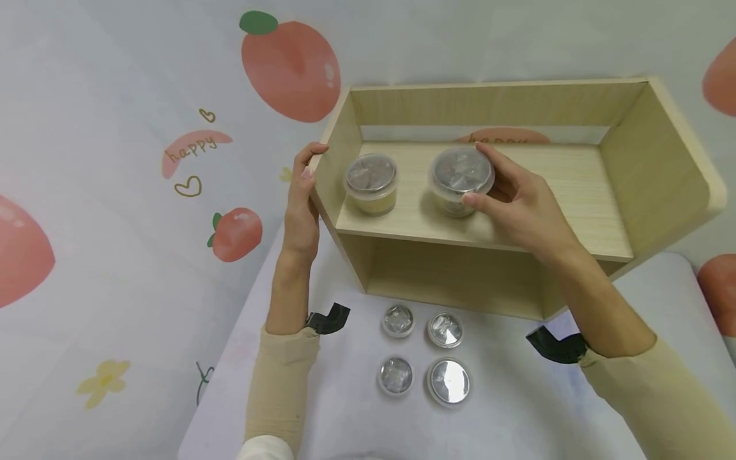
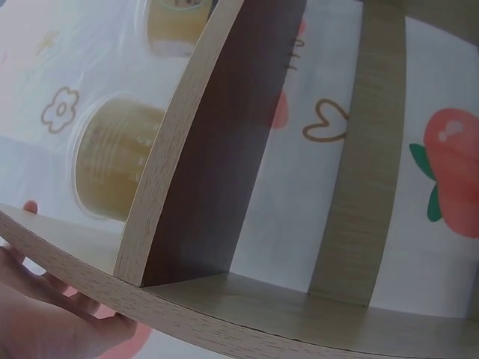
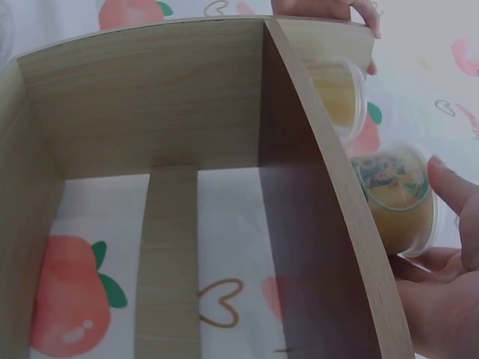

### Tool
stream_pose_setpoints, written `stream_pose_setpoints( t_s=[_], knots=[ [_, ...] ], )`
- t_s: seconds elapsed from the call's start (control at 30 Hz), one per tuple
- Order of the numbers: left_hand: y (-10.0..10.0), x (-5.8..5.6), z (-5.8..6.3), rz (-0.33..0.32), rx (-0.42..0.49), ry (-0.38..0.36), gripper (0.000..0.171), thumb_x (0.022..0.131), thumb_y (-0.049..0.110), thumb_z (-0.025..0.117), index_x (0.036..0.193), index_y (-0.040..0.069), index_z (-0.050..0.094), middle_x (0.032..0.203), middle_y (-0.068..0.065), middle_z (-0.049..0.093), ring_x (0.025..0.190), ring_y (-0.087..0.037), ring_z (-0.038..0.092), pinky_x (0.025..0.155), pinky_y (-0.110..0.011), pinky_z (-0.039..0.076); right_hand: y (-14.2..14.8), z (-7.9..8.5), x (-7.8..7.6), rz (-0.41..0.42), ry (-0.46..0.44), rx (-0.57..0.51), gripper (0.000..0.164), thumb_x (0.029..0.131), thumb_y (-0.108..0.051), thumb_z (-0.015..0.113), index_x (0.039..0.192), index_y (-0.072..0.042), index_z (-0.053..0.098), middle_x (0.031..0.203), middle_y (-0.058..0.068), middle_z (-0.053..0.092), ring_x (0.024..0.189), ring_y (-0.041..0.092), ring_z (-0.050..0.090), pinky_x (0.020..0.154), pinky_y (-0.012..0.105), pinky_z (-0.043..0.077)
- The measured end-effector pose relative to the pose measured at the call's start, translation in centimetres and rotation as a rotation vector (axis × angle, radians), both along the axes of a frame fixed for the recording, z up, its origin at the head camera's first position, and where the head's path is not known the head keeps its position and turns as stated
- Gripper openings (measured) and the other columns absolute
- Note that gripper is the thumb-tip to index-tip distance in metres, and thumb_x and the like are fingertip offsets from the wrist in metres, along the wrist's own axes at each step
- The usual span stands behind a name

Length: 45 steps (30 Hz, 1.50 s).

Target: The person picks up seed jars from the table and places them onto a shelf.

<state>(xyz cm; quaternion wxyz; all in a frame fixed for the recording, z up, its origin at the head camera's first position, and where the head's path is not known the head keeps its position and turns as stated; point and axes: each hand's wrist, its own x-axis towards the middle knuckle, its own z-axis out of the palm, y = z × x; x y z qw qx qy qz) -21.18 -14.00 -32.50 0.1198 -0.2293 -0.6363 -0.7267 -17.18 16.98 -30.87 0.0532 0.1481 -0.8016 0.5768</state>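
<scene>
A two-tier wooden shelf (image 1: pixel 563 191) stands on the table. My left hand (image 1: pixel 301 211) grips the edge of its left side panel, fingers over the board; the left wrist view shows that hand (image 2: pixel 52 318) against the same board. On the upper board, my right hand (image 1: pixel 529 204) holds a clear lidded plastic tub (image 1: pixel 462 171) between thumb and fingers. A printed pattern and tan contents show on this tub (image 3: pixel 397 194) in the right wrist view. To its left on the board sits a second lidded tub (image 1: pixel 372 176) with yellowish contents, apart from both hands.
In front of the shelf, several round lidded tubs (image 1: pixel 397 375) stand on the white table (image 1: pixel 500 396). The shelf's right side panel (image 1: pixel 667 160) rises right of the right hand. Behind the shelf hangs a fruit-printed cloth (image 1: pixel 437 38).
</scene>
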Motion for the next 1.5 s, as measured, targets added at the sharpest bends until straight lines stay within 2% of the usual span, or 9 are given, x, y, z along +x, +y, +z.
stream_pose_setpoints(
  t_s=[0.2,0.37,0.73,0.97,1.13,1.27,1.5],
  knots=[
    [0.1,0.1,0.0,0.014,-0.011,0.0,0.041,0.097,0.032,0.031,0.131,0.017,0.048,0.136,-0.006,0.044,0.127,-0.024,0.039,0.103,-0.036,0.033,-0.1,-0.3,-0.1,-0.007,-0.028,-0.01,0.072,0.092,-0.006,0.07,0.154,-0.008,0.034,0.155,0.015,0.038,0.137,0.026,0.044,0.104,0.017,0.038],
    [0.0,0.2,0.0,0.026,-0.021,-0.003,0.042,0.097,0.034,0.031,0.132,0.018,0.047,0.137,-0.007,0.044,0.128,-0.024,0.038,0.103,-0.036,0.033,-0.1,-0.6,-0.2,0.025,-0.046,-0.044,0.073,0.094,-0.005,0.067,0.155,-0.005,0.028,0.157,0.018,0.032,0.141,0.027,0.039,0.106,0.018,0.036],
    [0.1,0.1,0.0,0.018,-0.002,0.003,0.042,0.098,0.033,0.032,0.133,0.017,0.047,0.136,-0.01,0.045,0.127,-0.026,0.04,0.102,-0.035,0.034,0.2,-0.4,-0.5,0.065,-0.086,-0.011,0.076,0.097,-0.012,0.064,0.157,-0.005,0.018,0.163,0.013,0.019,0.145,0.026,0.03,0.109,0.017,0.031],
    [0.0,0.1,0.0,0.026,-0.009,-0.001,0.042,0.098,0.034,0.031,0.133,0.017,0.047,0.136,-0.01,0.045,0.126,-0.025,0.041,0.101,-0.036,0.034,0.1,-0.5,-0.4,0.028,-0.1,-0.039,0.081,0.094,-0.016,0.068,0.158,-0.012,0.02,0.163,0.009,0.022,0.146,0.025,0.031,0.109,0.018,0.032],
    [-0.2,0.1,-0.1,0.038,-0.023,0.008,0.042,0.099,0.033,0.03,0.133,0.017,0.046,0.138,-0.008,0.044,0.129,-0.024,0.038,0.104,-0.035,0.032,0.2,-0.6,0.1,-0.001,-0.061,-0.128,0.076,0.093,-0.012,0.069,0.157,-0.019,0.028,0.162,0.007,0.028,0.144,0.024,0.034,0.109,0.021,0.035],
    [-0.2,0.1,-0.2,0.036,-0.025,0.012,0.041,0.099,0.032,0.029,0.133,0.017,0.046,0.138,-0.007,0.043,0.129,-0.024,0.038,0.104,-0.035,0.032,0.3,-0.8,0.5,0.013,-0.015,-0.209,0.073,0.092,-0.004,0.068,0.156,-0.015,0.032,0.16,0.01,0.03,0.144,0.025,0.035,0.109,0.023,0.036],
    [-0.4,0.1,-0.2,0.031,-0.02,0.012,0.041,0.099,0.032,0.029,0.133,0.017,0.046,0.136,-0.009,0.044,0.127,-0.025,0.04,0.102,-0.035,0.033,0.3,-1.2,2.0,-0.003,0.056,-0.208,0.073,0.09,0.003,0.067,0.154,-0.011,0.036,0.158,0.015,0.034,0.143,0.031,0.036,0.108,0.024,0.037]
  ],
)
